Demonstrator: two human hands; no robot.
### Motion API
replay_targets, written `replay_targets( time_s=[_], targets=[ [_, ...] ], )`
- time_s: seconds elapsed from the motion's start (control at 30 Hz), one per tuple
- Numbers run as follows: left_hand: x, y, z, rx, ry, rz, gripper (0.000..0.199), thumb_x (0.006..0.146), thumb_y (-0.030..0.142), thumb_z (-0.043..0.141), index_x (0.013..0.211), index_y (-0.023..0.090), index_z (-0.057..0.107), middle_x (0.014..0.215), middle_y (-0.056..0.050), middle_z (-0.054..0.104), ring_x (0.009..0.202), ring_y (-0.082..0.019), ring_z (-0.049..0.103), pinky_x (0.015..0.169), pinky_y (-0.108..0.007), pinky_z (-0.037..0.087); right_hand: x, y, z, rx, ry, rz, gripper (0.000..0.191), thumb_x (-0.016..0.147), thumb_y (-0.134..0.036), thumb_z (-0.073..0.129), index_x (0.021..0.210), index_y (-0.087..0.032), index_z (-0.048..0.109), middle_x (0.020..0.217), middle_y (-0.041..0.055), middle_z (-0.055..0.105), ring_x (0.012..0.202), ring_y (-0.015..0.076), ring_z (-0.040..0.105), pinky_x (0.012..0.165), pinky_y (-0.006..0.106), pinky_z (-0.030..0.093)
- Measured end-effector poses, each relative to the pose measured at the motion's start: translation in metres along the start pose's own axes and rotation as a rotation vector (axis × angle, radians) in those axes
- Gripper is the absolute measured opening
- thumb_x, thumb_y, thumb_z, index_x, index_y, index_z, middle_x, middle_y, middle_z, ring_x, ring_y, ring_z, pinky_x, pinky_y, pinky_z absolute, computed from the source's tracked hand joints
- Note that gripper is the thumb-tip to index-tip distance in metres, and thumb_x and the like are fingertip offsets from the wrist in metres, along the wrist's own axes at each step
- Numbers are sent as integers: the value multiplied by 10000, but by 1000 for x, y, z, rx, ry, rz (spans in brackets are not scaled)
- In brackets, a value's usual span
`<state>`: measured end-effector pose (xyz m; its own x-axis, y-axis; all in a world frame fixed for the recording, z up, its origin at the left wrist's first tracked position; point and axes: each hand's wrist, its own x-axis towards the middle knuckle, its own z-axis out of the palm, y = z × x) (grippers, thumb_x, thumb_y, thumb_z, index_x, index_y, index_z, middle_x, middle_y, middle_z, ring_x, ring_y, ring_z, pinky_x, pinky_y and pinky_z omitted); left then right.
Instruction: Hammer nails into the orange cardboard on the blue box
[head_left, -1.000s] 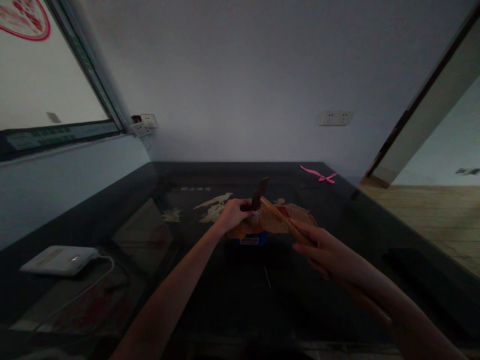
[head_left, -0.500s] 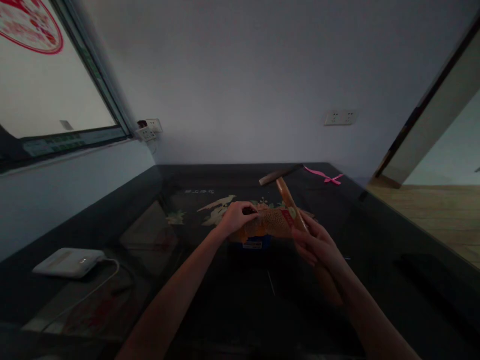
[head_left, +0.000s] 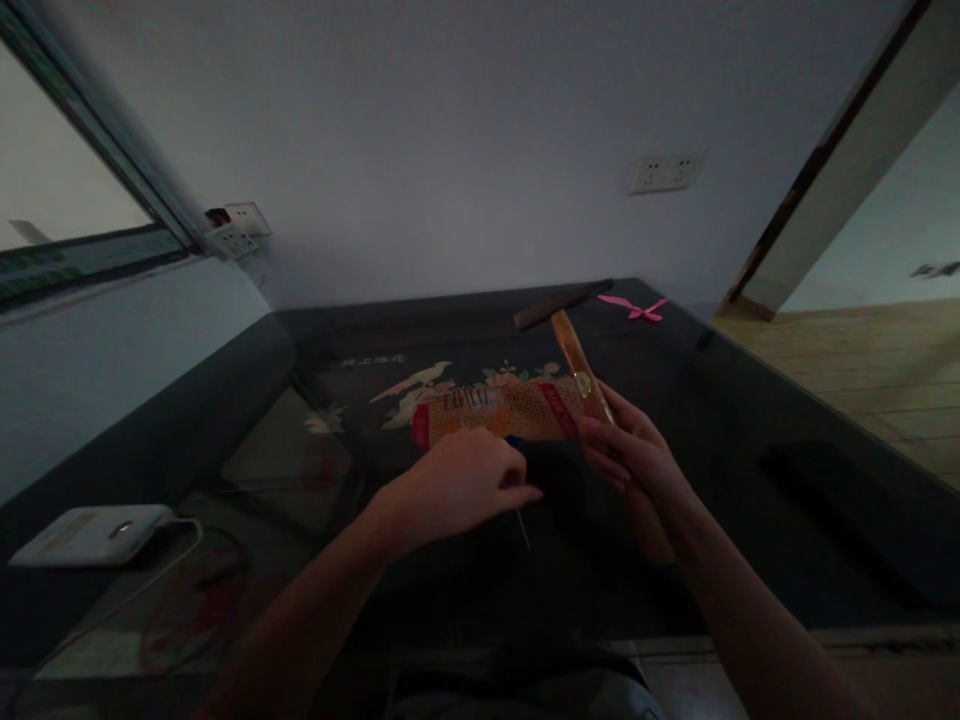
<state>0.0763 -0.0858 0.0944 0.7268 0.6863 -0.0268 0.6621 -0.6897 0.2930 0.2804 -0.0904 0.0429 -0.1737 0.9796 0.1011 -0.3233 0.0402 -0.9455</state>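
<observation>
Over the glossy black desk [head_left: 315,340], best keep the tan, red-banded, spotted oblong strip [head_left: 529,408] steady. At the strip's right end, grip the wooden-handled, dark-metal-headed hammer [head_left: 573,348] firmly in the wrapped right hand [head_left: 628,448], clear of the half-curled left hand [head_left: 457,485], unclear whether holding anything. Nearer than the strip, mind the thin pale straight rod [head_left: 523,530].

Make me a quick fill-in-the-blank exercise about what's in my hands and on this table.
1. The right hand holds a ____.
2. The patterned item beyond the left hand has end bands coloured ____.
3. The ribbon near the table's far edge is ____.
4. The white device lies to the ____ of both hands.

Missing words: hammer; red; pink; left.
</observation>
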Motion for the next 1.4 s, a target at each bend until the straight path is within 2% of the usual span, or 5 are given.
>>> replay_targets(
  time_s=[0.2,0.8,1.13,1.3,1.4],
  targets=[
    [15,24,52,295,-382,-169,302,794,344,555,885,95,700,888,-167,692,811,-299,659,666,-386,519,-2,1,-1,24,-26,-8,695,782,-217,589,1406,-177,287,458,-118,378,275,15,253,253,140,240],
    [27,12,66,257,-309,-149,177,733,139,568,870,86,665,875,-167,687,783,-289,661,628,-360,505,-3,1,0,-3,-33,8,684,787,-223,584,1401,-197,285,484,-115,372,281,14,264,255,142,242],
    [10,-25,-11,-266,270,138,146,757,177,562,874,178,649,819,-5,674,741,-116,607,715,-225,449,-2,2,-2,-25,24,6,658,777,-248,598,1373,-177,326,442,-124,366,269,16,244,248,138,228],
    [34,-73,-6,-363,676,-19,111,768,244,583,820,160,632,818,-20,670,762,-124,608,747,-249,468,-1,2,1,-37,19,6,659,777,-262,595,1370,-159,325,429,-128,348,269,21,242,246,144,231],
    [48,-92,9,-388,702,-63,110,767,251,587,801,157,634,811,-26,669,775,-132,612,771,-268,473,-1,3,1,-59,-2,14,696,770,-275,597,1384,-149,293,418,-130,349,262,26,248,243,147,236]
  ],
)
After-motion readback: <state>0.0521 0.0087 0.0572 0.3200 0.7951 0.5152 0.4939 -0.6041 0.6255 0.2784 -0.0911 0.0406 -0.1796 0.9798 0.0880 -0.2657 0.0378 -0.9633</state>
